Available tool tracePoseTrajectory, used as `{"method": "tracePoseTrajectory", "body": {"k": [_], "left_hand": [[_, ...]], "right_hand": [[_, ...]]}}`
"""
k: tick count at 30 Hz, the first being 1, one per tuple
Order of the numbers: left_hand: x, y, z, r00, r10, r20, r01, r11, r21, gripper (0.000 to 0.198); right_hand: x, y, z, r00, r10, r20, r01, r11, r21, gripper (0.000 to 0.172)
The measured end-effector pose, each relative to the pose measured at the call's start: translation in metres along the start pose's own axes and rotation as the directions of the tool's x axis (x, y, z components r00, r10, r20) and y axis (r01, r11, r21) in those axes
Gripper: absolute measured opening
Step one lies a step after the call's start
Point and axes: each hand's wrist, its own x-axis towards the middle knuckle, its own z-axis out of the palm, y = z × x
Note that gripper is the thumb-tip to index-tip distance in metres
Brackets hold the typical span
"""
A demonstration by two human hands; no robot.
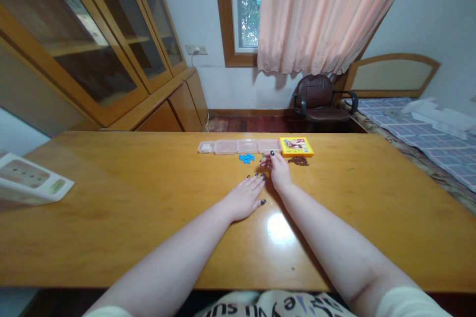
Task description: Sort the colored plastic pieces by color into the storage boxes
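Both forearms stretch forward from the near edge of the wooden table (111,198), bare below pale sleeves. The left hand (245,199) lies palm down on the tabletop, fingers spread flat and loose, holding nothing; its dark-nailed fingertips point towards the right wrist. The right hand (277,169) reaches further out, wrist low, fingers bent down to the table with the tips drawn together; whether they pinch anything is too small to tell. Just left of those fingertips sits a small heap of blue pieces (246,158), and just right of the hand a scatter of brown pieces (298,161). Beyond them runs a row of clear compartment boxes (238,146), with a yellow box (296,146) touching its right end. Well past the table stands a dark chair (319,100) under a pink curtain (320,15)
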Motion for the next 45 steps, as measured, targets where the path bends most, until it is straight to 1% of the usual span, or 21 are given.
{"method": "tracePoseTrajectory", "body": {"k": [2, 5, 7, 9, 11, 13, 15, 17, 19, 21, 23, 27, 29, 32, 34, 37, 40, 43, 45], "left_hand": [[0.0, -0.005, 0.0, 0.997, -0.071, -0.014, 0.071, 0.997, -0.006, 0.061], [0.0, -0.019, -0.003, 0.986, -0.166, -0.031, 0.165, 0.986, -0.039, 0.058], [-0.002, -0.029, -0.008, 0.983, -0.18, -0.027, 0.177, 0.979, -0.104, 0.057], [-0.005, -0.039, -0.012, 0.989, -0.148, -0.017, 0.141, 0.969, -0.2, 0.057], [-0.008, -0.047, -0.018, 0.991, -0.122, -0.048, 0.103, 0.952, -0.289, 0.056], [-0.011, -0.054, -0.024, 0.986, -0.124, -0.115, 0.079, 0.939, -0.336, 0.053], [-0.016, -0.06, -0.032, 0.973, -0.146, -0.177, 0.082, 0.941, -0.328, 0.048], [-0.023, -0.065, -0.043, 0.963, -0.173, -0.209, 0.112, 0.955, -0.276, 0.038], [-0.03, -0.067, -0.053, 0.966, -0.182, -0.182, 0.141, 0.966, -0.217, 0.029], [-0.035, -0.067, -0.06, 0.972, -0.204, -0.121, 0.181, 0.967, -0.18, 0.024], [-0.038, -0.065, -0.064, 0.976, -0.21, -0.056, 0.198, 0.965, -0.169, 0.021], [-0.037, -0.061, -0.065, 0.981, -0.189, 0.05, 0.195, 0.964, -0.18, 0.019], [-0.036, -0.06, -0.064, 0.979, -0.19, 0.077, 0.202, 0.962, -0.185, 0.021], [-0.036, -0.061, -0.064, 0.978, -0.19, 0.084, 0.203, 0.96, -0.195, 0.023], [-0.036, -0.062, -0.065, 0.977, -0.197, 0.077, 0.208, 0.957, -0.204, 0.023], [-0.037, -0.063, -0.066, 0.971, -0.232, 0.063, 0.24, 0.949, -0.206, 0.02], [-0.037, -0.064, -0.065, 0.961, -0.274, 0.032, 0.275, 0.944, -0.183, 0.021], [-0.037, -0.065, -0.063, 0.955, -0.298, 0.006, 0.295, 0.942, -0.163, 0.024], [-0.037, -0.066, -0.062, 0.953, -0.302, 0.005, 0.299, 0.94, -0.164, 0.024]], "right_hand": [[-0.001, 0.001, 0.0, 0.996, 0.006, 0.087, 0.001, 0.996, -0.087, 0.036], [-0.005, 0.001, 0.0, 0.965, -0.02, 0.261, 0.099, 0.951, -0.294, 0.027], [-0.008, -0.002, 0.002, 0.927, -0.018, 0.374, 0.186, 0.888, -0.42, 0.023], [-0.011, -0.005, 0.004, 0.894, 0.017, 0.449, 0.234, 0.835, -0.498, 0.022], [-0.013, -0.008, 0.004, 0.88, 0.038, 0.474, 0.257, 0.802, -0.54, 0.019], [-0.012, -0.01, 0.004, 0.882, 0.033, 0.469, 0.28, 0.765, -0.58, 0.019], [-0.011, -0.012, 0.002, 0.882, 0.033, 0.47, 0.314, 0.703, -0.639, 0.021], [-0.01, -0.015, 0.001, 0.867, 0.062, 0.494, 0.357, 0.613, -0.704, 0.021], [-0.011, -0.018, -0.001, 0.833, 0.116, 0.54, 0.41, 0.526, -0.745, 0.021], [-0.012, -0.021, -0.001, 0.797, 0.156, 0.584, 0.462, 0.466, -0.755, 0.022], [-0.014, -0.023, 0.0, 0.771, 0.172, 0.613, 0.509, 0.412, -0.755, 0.027], [-0.017, -0.024, 0.003, 0.753, 0.202, 0.626, 0.569, 0.277, -0.774, 0.036], [-0.018, -0.023, 0.004, 0.75, 0.211, 0.627, 0.583, 0.237, -0.777, 0.038], [-0.018, -0.023, 0.004, 0.751, 0.201, 0.629, 0.59, 0.221, -0.776, 0.036], [-0.017, -0.024, 0.004, 0.763, 0.182, 0.62, 0.581, 0.225, -0.782, 0.033], [-0.017, -0.026, 0.003, 0.78, 0.157, 0.605, 0.566, 0.235, -0.79, 0.029], [-0.017, -0.027, 0.003, 0.785, 0.162, 0.598, 0.56, 0.229, -0.796, 0.024], [-0.017, -0.027, 0.002, 0.771, 0.17, 0.613, 0.573, 0.235, -0.785, 0.022], [-0.018, -0.027, 0.001, 0.741, 0.171, 0.649, 0.6, 0.264, -0.755, 0.02]]}}
